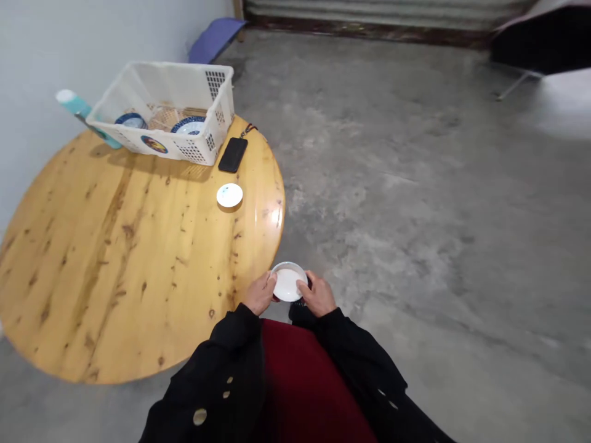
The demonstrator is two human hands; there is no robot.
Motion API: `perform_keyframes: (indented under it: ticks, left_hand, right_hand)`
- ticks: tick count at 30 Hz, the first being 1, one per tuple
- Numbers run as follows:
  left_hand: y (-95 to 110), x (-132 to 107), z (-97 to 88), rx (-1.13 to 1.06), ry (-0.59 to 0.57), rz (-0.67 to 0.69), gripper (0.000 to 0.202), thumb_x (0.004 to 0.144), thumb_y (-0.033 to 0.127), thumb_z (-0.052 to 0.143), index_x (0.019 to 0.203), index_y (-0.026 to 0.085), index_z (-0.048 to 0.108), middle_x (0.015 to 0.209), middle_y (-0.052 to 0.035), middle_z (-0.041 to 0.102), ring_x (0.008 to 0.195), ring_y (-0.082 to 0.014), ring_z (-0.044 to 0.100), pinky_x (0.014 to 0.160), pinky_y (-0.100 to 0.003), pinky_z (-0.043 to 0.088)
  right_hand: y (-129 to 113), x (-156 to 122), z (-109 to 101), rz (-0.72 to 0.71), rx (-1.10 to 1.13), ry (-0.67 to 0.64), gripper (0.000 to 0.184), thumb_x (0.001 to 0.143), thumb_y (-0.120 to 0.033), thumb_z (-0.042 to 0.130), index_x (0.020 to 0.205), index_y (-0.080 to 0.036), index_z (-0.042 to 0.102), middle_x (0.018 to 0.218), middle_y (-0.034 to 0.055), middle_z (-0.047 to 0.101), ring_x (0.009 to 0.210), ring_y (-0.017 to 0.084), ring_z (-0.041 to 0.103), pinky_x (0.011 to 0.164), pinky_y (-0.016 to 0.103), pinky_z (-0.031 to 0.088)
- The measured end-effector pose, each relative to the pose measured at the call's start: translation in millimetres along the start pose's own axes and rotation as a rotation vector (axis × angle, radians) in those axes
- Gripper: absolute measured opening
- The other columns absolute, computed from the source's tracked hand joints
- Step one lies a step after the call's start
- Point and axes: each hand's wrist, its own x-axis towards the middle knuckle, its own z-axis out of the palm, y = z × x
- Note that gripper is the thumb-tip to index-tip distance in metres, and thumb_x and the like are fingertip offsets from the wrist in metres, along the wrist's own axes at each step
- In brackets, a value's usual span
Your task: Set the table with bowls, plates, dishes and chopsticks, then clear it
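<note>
A white bowl (287, 284) is held between my two hands, just past the right edge of the round wooden table (152, 264). My left hand (260, 293) grips its left rim, thumb on the inside and fingers underneath. On the opposite side my right hand (319, 296) is closed on the rim, its thumb reaching over the edge. The bowl's inside faces up toward me and looks plain. On the table, ahead and to the left of my hands, sits a small white dish (229, 195) with a faint blue mark.
A white plastic basket (170, 144) holding blue-and-white bowls stands at the table's back. Beside it are a black phone (233, 154) with a strap and a teal cylinder with a white cap (74, 103). Grey concrete floor (406, 203) lies to the right.
</note>
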Motion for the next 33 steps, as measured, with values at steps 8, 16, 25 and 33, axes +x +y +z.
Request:
perform_keyframes:
  ticks: [8, 16, 25, 33]
  left_hand:
    - [63, 21, 73.5, -0.122, 0.097, -0.055, 0.047, 0.094, 0.06, 0.032, 0.084, 0.019, 0.054, 0.07, -0.0014, 0.061, 0.062, -0.0161, 0.061, 0.06, -0.027, 0.05]
    - [81, 47, 65.1, -0.267, 0.294, -0.082, 0.057, 0.089, 0.07, 0.033, 0.09, 0.017, 0.055, 0.077, -0.004, 0.06, 0.064, -0.017, 0.061, 0.056, -0.03, 0.052]
    - [104, 117, 20.7, -0.353, 0.488, -0.058, 0.048, 0.092, 0.061, 0.035, 0.089, 0.019, 0.057, 0.083, -0.0058, 0.063, 0.076, -0.0191, 0.062, 0.069, -0.031, 0.052]
    - [117, 152, -61.0, -0.177, 0.685, -0.124, 0.04, 0.098, 0.044, 0.028, 0.087, 0.019, 0.057, 0.08, -0.0049, 0.061, 0.079, -0.0188, 0.059, 0.075, -0.029, 0.047]
  right_hand:
    - [46, 42, -92, -0.045, 0.062, -0.2, 0.04, 0.079, -0.043, 0.042, 0.095, -0.014, 0.065, 0.065, 0.0051, 0.062, 0.058, 0.018, 0.058, 0.051, 0.024, 0.043]
    - [35, 115, -94, -0.196, 0.131, -0.353, 0.038, 0.08, -0.042, 0.045, 0.094, -0.014, 0.066, 0.061, 0.0022, 0.06, 0.055, 0.016, 0.057, 0.049, 0.024, 0.047]
    - [-26, 219, -107, -0.24, 0.065, -0.454, 0.04, 0.075, -0.046, 0.05, 0.092, -0.013, 0.066, 0.062, 0.0019, 0.06, 0.05, 0.015, 0.055, 0.045, 0.025, 0.048]
    - [-102, 300, -65, -0.283, 0.039, -0.56, 0.037, 0.074, -0.043, 0.054, 0.091, -0.012, 0.066, 0.065, 0.0013, 0.059, 0.054, 0.016, 0.056, 0.046, 0.026, 0.052]
